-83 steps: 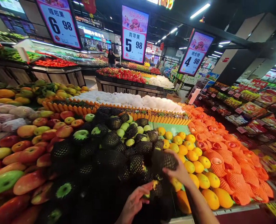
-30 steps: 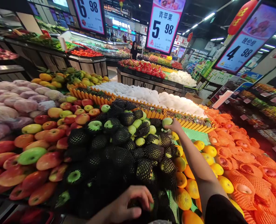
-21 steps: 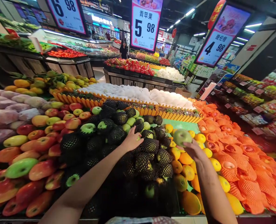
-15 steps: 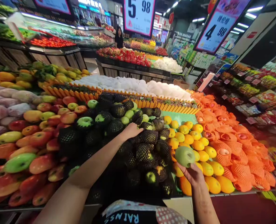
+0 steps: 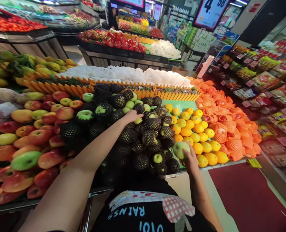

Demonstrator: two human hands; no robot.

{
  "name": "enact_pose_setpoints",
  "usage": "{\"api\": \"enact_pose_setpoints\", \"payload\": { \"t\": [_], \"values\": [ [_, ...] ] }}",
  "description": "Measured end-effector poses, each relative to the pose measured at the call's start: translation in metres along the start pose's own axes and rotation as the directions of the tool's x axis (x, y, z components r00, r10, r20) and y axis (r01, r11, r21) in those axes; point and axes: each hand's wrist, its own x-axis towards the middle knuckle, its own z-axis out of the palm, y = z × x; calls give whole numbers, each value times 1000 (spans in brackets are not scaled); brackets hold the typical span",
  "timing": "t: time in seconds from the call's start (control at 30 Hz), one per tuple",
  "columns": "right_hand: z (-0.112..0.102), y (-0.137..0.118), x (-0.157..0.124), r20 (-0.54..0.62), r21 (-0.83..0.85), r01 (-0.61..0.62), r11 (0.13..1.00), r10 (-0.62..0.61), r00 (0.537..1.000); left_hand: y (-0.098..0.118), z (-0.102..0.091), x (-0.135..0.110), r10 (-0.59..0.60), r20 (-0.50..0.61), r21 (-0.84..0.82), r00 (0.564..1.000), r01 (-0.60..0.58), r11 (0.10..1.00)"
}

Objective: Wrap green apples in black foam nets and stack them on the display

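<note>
My right hand (image 5: 190, 160) is closed round a bare green apple (image 5: 181, 149), held just above the front edge of the stand. My left arm stretches across a heap of green apples in black net sleeves (image 5: 143, 138). My left hand (image 5: 132, 115) lies on top of that heap with its fingers stretched out, touching a bare green apple (image 5: 138, 121) and a netted one. Nothing shows inside the left hand.
Yellow oranges (image 5: 193, 135) lie right of the netted apples, with orange-netted fruit (image 5: 227, 129) beyond. Red and green apples (image 5: 36, 135) fill the left, white-netted fruit (image 5: 133, 74) the back. Packaged-goods shelves (image 5: 266, 80) line a red floor (image 5: 249, 196). A person (image 5: 112, 16) stands far off.
My right hand took a bare green apple from the back of the heap and brought it down to the front edge. My left hand reached up onto the heap. The camera tilted down.
</note>
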Motion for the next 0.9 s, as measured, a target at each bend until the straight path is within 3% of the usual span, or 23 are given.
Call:
{"api": "enact_pose_setpoints", "payload": {
  "t": [0.07,0.13,0.2,0.27,0.4,0.6,0.73,0.9],
  "values": [
    [-3,14,-5,-65,-357,164,920,-199,978,0,-9,-20,49,-83,-14,995,-50,999],
    [-4,29,-10,22,-725,255,640,-348,937,-1,-18,-45,105,-228,-74,968,-125,989],
    [-5,42,-13,123,-892,259,370,-352,928,-4,-25,-74,148,-384,-203,911,-240,949],
    [-4,52,-12,148,-932,238,274,-312,939,-8,-28,-105,150,-473,-349,868,-341,873],
    [-1,57,0,152,-943,226,243,-289,945,-22,-28,-160,121,-438,-511,891,-357,782],
    [9,56,16,211,-935,269,232,-247,946,-47,-14,-206,205,-399,-498,894,-399,770],
    [8,63,12,213,-917,285,280,-259,942,-65,-2,-227,285,-376,-476,882,-448,757],
    [5,64,-7,206,-857,329,396,-322,924,-87,13,-250,339,-238,-498,910,-415,762]
  ]
}}
